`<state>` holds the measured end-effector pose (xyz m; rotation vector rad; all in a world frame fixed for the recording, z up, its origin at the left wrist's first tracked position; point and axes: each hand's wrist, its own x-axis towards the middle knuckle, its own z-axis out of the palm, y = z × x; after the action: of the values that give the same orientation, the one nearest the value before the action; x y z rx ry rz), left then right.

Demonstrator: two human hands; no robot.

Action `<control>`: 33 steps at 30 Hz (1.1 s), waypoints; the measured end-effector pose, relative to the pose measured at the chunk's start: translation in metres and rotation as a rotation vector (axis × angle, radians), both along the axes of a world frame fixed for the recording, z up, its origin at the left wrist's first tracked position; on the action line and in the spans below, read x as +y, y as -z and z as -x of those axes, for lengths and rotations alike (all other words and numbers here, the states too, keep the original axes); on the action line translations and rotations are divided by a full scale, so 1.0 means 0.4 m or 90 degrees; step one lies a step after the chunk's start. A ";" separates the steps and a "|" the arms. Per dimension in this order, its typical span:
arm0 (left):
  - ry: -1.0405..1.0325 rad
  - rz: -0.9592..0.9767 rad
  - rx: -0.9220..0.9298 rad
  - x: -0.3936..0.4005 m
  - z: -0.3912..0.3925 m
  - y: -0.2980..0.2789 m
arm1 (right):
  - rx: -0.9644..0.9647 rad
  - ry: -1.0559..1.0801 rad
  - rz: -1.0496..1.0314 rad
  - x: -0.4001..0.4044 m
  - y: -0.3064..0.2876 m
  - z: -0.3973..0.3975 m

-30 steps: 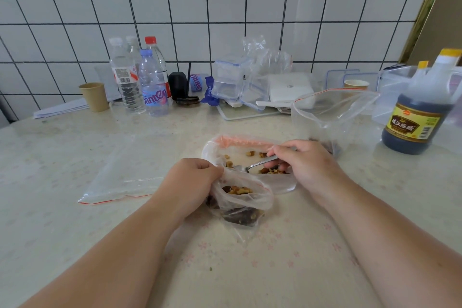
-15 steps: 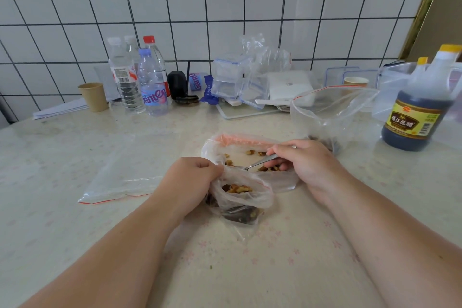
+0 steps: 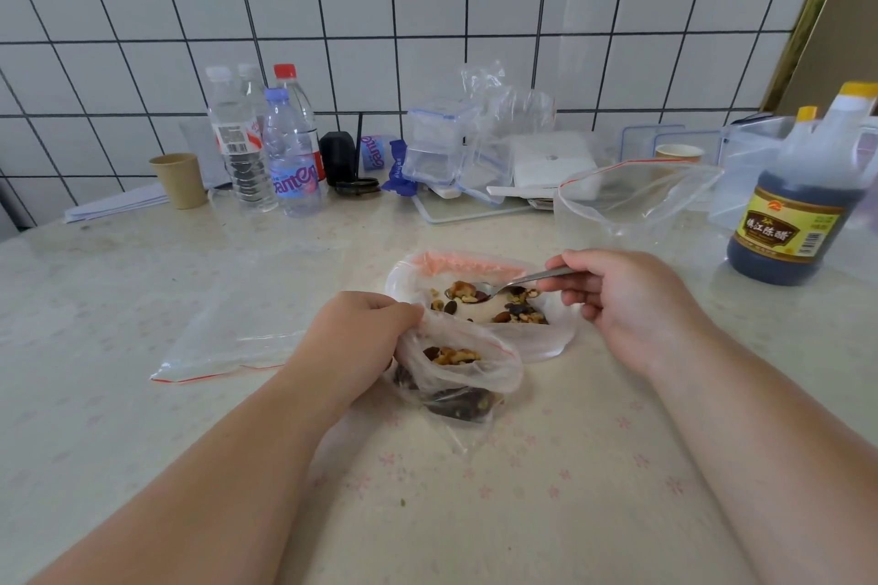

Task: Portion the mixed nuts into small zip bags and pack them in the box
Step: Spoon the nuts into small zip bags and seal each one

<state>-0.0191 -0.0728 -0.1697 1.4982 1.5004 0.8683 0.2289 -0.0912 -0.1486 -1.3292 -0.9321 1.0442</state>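
Note:
My left hand (image 3: 354, 330) grips the rim of a small clear zip bag (image 3: 494, 373) and holds its mouth open; nuts lie inside it. Just behind it sits a shallow dish lined with plastic (image 3: 546, 340), holding loose mixed nuts (image 3: 520, 311). My right hand (image 3: 627, 299) pinches the handle of a metal spoon (image 3: 510, 284). The spoon's bowl carries a few nuts and hovers over the dish, a little beyond the bag's mouth. An empty flat zip bag (image 3: 247, 328) lies on the table to the left.
A large open zip bag (image 3: 632, 204) stands behind my right hand. A dark vinegar bottle (image 3: 798, 209) is at the right. Water bottles (image 3: 290, 157), a paper cup (image 3: 180, 180) and clear lidded boxes (image 3: 437, 147) line the tiled wall.
My right hand has lifted and pulled back to the right, bringing the spoon up out of the dish with nuts on it. My left hand keeps the small bag open.

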 end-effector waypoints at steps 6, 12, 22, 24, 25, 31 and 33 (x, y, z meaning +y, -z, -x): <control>-0.007 -0.007 0.054 0.005 0.010 -0.001 | -0.173 -0.153 -0.130 -0.045 -0.020 0.014; -0.135 -0.041 0.063 0.018 0.026 -0.019 | -0.242 -0.209 -0.233 -0.062 -0.038 0.014; -0.087 0.052 0.220 0.074 -0.029 -0.048 | -0.194 0.097 -0.115 -0.007 0.021 -0.001; -0.074 0.068 0.242 0.085 -0.032 -0.049 | -0.215 0.103 -0.096 0.000 0.025 0.002; -0.069 0.073 0.241 0.091 -0.031 -0.047 | -0.229 0.099 -0.088 0.002 0.027 0.004; -0.081 -0.052 0.173 0.093 -0.007 -0.018 | -0.322 0.046 -0.107 0.008 0.044 0.008; -0.112 -0.085 0.114 0.090 -0.002 -0.014 | -0.328 0.037 -0.123 0.010 0.047 0.009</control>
<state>-0.0183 -0.0368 -0.1641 1.5921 1.7561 0.9742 0.2251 -0.0873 -0.1672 -1.4775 -1.3290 0.5520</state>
